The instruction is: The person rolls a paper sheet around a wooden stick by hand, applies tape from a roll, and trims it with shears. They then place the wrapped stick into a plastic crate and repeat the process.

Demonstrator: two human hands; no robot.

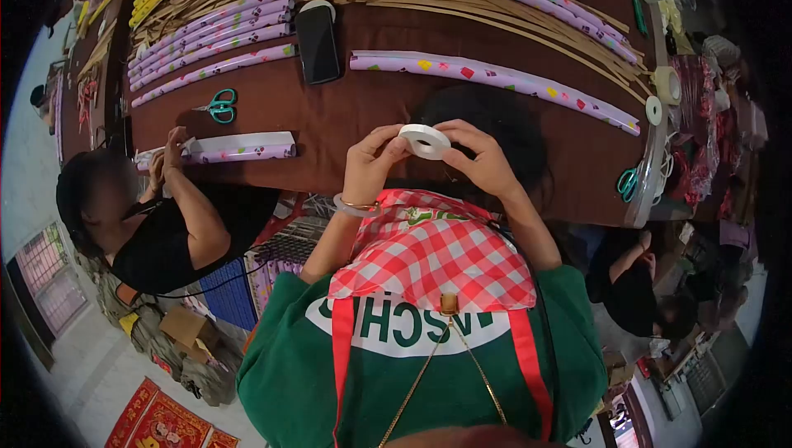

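A roll of white tape (424, 142) is held up in front of my chest, above the near edge of the brown-covered table. My left hand (375, 157) pinches its left side between thumb and fingers. On the opposite side, my right hand (480, 159) grips the roll the same way, with the thumb near the hole. Whether a tape end is peeled loose is too small to make out. Just beyond my hands lies a long lilac patterned roll (495, 79) on the table cloth (371, 110).
A phone (318, 44), green-handled scissors (221, 106) and brown strips (511, 11) lie on the table. To my left, a co-worker's hands (169, 155) touch another patterned roll (247, 149). More scissors (629, 184) and tape rolls (667, 85) sit at the right edge.
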